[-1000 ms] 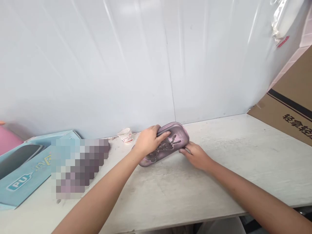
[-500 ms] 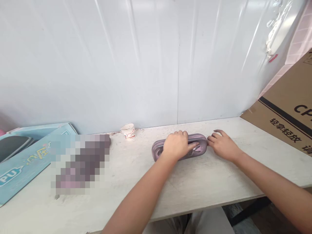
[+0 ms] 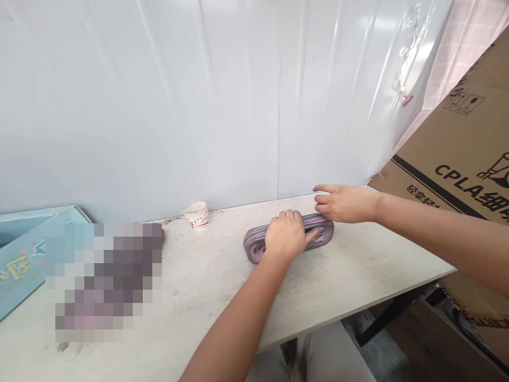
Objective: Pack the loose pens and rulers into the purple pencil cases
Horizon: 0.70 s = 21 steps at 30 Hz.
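A purple, glossy oblong case (image 3: pixel 253 243) with rounded ends, looking like a zippered pencil case, sits on the white table. Lying over its middle, my left hand (image 3: pixel 285 233) is wrapped on it, fingers over the far side and thumb across the near face. My right hand (image 3: pixel 340 202) is at the case's far right rim. Its upper fingers stretch out to the left, while the lower ones bend down against the rim. Whatever they pinch there is hidden.
A white paper cup (image 3: pixel 198 216) stands near the wall. A blurred purplish object (image 3: pixel 119 276) lies on the left, beside a light-blue box (image 3: pixel 35 249). A large cardboard carton (image 3: pixel 449 159) leans at the right. The table's front edge (image 3: pixel 358 307) runs below my arms.
My right hand has moved from the case's right end round to its far right rim. The left hand keeps its hold. The view has shifted to the right.
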Motion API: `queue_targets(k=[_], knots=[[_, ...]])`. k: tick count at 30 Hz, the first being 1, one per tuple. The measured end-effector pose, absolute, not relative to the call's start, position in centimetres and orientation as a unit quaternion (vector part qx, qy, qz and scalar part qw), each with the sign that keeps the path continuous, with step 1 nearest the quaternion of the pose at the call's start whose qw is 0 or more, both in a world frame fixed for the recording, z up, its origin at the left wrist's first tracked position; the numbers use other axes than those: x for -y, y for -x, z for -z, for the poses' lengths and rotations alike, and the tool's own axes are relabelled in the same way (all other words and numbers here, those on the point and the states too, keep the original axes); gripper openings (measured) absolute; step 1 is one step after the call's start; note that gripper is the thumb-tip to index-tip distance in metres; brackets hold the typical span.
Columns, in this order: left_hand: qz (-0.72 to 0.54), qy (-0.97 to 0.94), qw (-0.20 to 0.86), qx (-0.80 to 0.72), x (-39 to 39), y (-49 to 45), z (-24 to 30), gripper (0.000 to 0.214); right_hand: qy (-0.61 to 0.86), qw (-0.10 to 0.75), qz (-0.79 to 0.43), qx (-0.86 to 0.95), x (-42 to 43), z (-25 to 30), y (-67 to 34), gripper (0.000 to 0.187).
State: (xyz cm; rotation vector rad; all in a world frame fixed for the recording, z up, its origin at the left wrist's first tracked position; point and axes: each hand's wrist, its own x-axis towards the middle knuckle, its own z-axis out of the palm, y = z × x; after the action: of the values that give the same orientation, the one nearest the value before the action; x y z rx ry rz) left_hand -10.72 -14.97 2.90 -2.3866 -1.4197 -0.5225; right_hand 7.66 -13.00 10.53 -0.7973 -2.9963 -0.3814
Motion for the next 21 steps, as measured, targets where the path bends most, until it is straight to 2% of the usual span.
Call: queue_targets(k=[5,11,14,18,21], knots=[[0.197,0.831,0.152,0.498,15.4,10.1,-2.5,0.065,0.215,0.030,0.129,0.968,13.6,-10.8,-5.7,0.035],[0.241,0.809,0.122,0.522,15.6,9.3,-1.7,0.038,0.186,0.053,0.103,0.976,14.7,-9.5,-3.9,0.033],[0.245,0.795,0.126,0.540,15.7,9.0,-1.6,0.037,0.269,0.131,0.150,0.942,14.8,-7.6,-4.0,0.030],[0.241,0.796,0.137,0.538,15.8,8.9,-1.6,0.031,0.496,0.316,0.123,0.799,15.3,-3.4,-2.7,0.034],[0.228,0.812,0.142,0.519,16.1,9.6,-1.7,0.029,0.533,0.354,0.138,0.756,16.0,-0.8,-1.6,0.037]])
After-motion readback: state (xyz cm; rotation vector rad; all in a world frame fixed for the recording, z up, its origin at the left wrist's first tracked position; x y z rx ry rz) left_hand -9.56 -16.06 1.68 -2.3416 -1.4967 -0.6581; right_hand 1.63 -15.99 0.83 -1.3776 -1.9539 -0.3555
